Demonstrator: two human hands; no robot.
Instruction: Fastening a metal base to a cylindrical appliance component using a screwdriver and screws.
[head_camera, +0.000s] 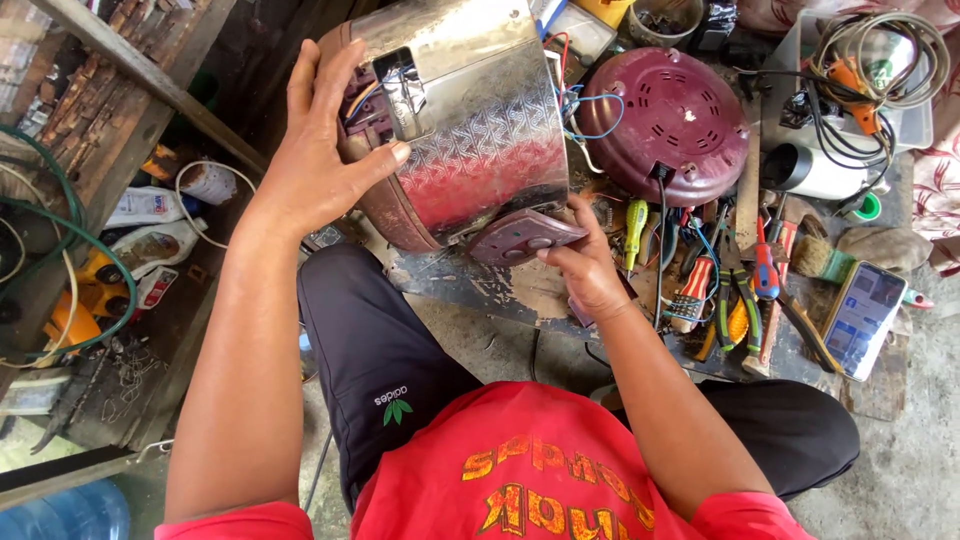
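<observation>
Shiny embossed steel cooker body (470, 120) tipped sideways; maroon control panel (525, 237) hanging loose below.

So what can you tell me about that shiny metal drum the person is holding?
The shiny embossed steel cylinder with a maroon rim looks like an appliance shell, lying tilted on its side above the cluttered workboard. A rectangular cut-out in its wall shows a maroon plastic block and coloured wires. The left hand spreads over its end, thumb on the metal. The right hand pinches a maroon plastic button panel at its lower edge. Blue and red wires trail behind it.
</observation>
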